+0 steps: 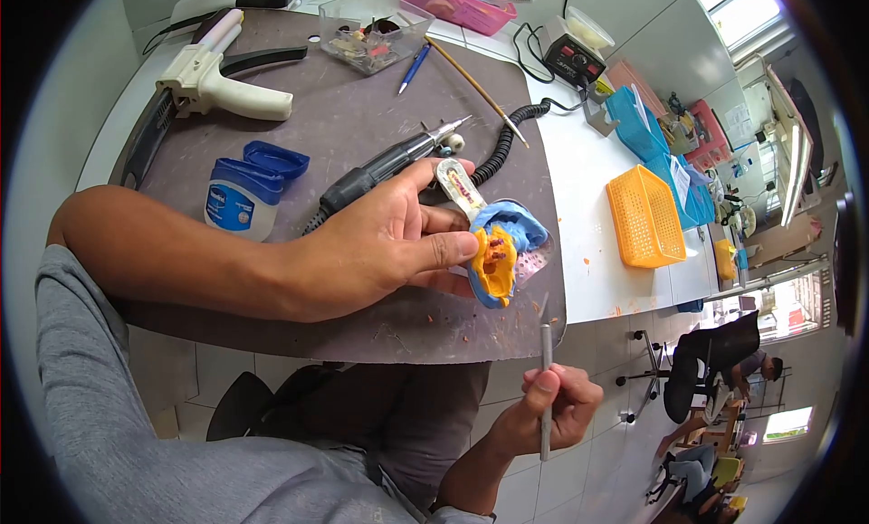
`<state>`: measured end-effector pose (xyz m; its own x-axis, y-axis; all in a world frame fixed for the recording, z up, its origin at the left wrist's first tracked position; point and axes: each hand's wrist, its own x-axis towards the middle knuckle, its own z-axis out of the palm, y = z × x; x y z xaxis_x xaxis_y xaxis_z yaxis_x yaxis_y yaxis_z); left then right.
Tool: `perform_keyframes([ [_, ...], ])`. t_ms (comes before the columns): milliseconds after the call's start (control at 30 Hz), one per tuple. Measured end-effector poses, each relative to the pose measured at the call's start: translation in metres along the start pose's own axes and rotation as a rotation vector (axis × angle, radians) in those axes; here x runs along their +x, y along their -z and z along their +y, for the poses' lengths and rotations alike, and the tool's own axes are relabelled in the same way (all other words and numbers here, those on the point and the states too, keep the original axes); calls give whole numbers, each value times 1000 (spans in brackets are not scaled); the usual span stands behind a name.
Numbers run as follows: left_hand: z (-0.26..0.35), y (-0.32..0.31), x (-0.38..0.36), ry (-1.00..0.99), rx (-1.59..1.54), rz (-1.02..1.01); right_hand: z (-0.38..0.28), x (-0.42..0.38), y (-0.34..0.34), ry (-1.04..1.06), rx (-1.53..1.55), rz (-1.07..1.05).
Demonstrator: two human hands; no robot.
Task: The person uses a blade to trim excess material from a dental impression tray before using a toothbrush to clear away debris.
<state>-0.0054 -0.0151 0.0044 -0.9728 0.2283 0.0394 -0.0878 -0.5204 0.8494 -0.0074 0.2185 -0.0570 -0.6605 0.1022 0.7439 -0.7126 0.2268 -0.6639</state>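
In the head view, the main risk, as I judge it, is the dental impression tray (501,252) slipping, since only fingertips pinch it out past the edge of the grey mat (362,117), over the person's lap; a jab from the tool could also gouge the orange wax inside the blue material. The left hand (380,243), at frame centre, is closed on that tray. The right hand (552,411), lower right, is curled tight around a thin metal instrument (546,370), tip upward, just below the tray without touching it.
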Motion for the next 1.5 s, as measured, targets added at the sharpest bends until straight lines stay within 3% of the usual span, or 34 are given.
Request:
perform_keyframes([
  [100, 0, 0, 1, -2, -22, -13, 2, -16, 4, -192, -113, -94],
  [267, -1, -1, 0, -9, -19, -7, -15, -14, 9, -187, 33, 33],
  [333, -2, -2, 0, -17, 4, -6, -20, -2, 3, 39, 130, 12],
  [367, -2, -2, 1, -20, 37, 1, -23, 3, 2, 40, 128, 16],
  [433, -2, -3, 0, -27, 70, 9, -24, 15, 0, 137, 108, -192],
  [633, -1, -2, -1, -52, 205, -5, -24, 32, -6, 166, -4, -367],
  [733, -2, -2, -1, -76, 229, 6, -20, 26, -7, 191, -86, -190],
  [867, -1, -3, -1, -69, 205, 15, -19, 23, -7, 165, 52, -241],
  [933, -2, -3, -1, -65, 192, 14, -21, 25, -7, 202, 22, -405],
  [1167, -1, -2, -2, -78, 267, 17, -16, 22, -7, 160, 50, -257],
  [1300, -2, -2, -2, -85, 294, 15, -17, 26, -7, 212, 35, -376],
  [1500, -3, -2, -1, -70, 235, 8, -10, 14, -9, 136, 90, -232],
])
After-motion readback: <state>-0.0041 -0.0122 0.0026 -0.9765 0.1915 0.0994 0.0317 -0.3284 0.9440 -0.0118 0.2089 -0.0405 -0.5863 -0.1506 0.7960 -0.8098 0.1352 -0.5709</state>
